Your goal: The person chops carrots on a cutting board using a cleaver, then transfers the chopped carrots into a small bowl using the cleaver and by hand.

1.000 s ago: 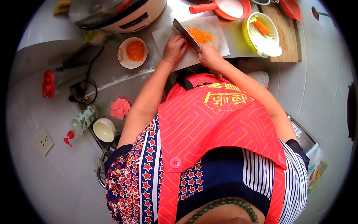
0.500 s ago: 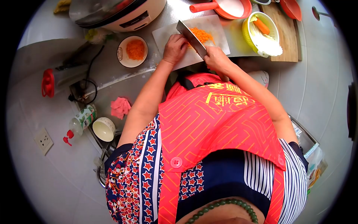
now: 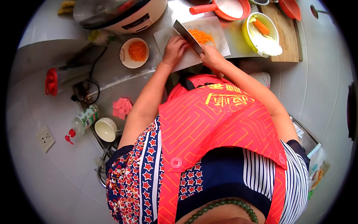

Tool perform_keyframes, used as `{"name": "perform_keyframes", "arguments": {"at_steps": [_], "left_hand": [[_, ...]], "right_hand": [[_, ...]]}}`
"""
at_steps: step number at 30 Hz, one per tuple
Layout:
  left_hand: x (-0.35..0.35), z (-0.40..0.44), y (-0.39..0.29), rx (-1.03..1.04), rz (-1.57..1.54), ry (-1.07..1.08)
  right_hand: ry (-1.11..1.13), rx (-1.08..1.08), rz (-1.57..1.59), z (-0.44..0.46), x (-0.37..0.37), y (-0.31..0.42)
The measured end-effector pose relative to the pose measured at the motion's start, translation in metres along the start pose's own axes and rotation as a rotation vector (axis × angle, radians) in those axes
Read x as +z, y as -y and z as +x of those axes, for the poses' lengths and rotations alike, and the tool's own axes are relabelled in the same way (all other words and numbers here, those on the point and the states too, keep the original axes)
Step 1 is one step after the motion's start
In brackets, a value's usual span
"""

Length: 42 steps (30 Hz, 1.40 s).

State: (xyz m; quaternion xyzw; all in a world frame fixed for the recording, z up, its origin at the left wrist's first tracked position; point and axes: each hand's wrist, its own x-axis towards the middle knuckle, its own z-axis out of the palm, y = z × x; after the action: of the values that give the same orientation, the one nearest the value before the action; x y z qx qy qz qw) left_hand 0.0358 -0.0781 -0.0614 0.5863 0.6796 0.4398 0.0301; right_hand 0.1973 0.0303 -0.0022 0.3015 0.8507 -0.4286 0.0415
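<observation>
Cutting (head view): fine orange carrot shreds (image 3: 201,36) are apparently being chopped; a guarded left hand (image 3: 175,50) is called for by the next stroke.
Right hand (image 3: 212,56): wrapped round the handle of a broad steel knife (image 3: 187,36).
Left hand: curled beside the blade; any hold cannot be told.
Shreds: loosely heaped on the white rectangular board (image 3: 221,37), just ahead of the right hand.
</observation>
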Motion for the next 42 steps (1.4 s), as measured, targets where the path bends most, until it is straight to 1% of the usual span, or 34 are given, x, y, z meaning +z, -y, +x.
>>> {"name": "perform_keyframes", "arguments": {"at_steps": [4, 10, 19, 22, 25, 28, 34, 37, 40, 42], "left_hand": [[-0.005, -0.003, -0.004, -0.006, 0.03, 0.01], [-0.001, -0.005, -0.002, -0.029, 0.028, 0.008], [0.002, -0.004, -0.002, -0.024, 0.058, -0.005], [0.002, -0.004, -0.002, -0.027, 0.064, -0.001], [0.003, -0.004, 0.001, -0.024, 0.067, 0.004], [0.006, -0.007, 0.004, -0.029, 0.098, 0.014], [0.003, -0.005, -0.001, -0.027, 0.081, -0.011], [-0.001, -0.005, -0.002, -0.042, 0.073, -0.027], [0.0, -0.006, -0.003, -0.049, 0.068, -0.029], [0.0, -0.004, -0.002, -0.039, 0.068, -0.031]], "right_hand": [[0.012, 0.014, 0.096, -0.009, -0.007, 0.004], [0.044, 0.072, 0.055, -0.023, -0.024, 0.021], [0.02, -0.034, -0.048, -0.024, -0.016, 0.012], [0.073, 0.05, -0.04, -0.021, -0.02, 0.018], [0.17, 0.199, 0.022, -0.014, -0.022, 0.029], [0.049, 0.048, -0.059, -0.002, -0.002, 0.016], [0.054, -0.005, 0.047, -0.002, -0.006, 0.009], [0.016, -0.042, 0.026, -0.01, -0.017, 0.015], [0.108, 0.057, 0.059, -0.019, -0.031, 0.031], [0.128, 0.1, 0.036, -0.018, -0.029, 0.028]]}}
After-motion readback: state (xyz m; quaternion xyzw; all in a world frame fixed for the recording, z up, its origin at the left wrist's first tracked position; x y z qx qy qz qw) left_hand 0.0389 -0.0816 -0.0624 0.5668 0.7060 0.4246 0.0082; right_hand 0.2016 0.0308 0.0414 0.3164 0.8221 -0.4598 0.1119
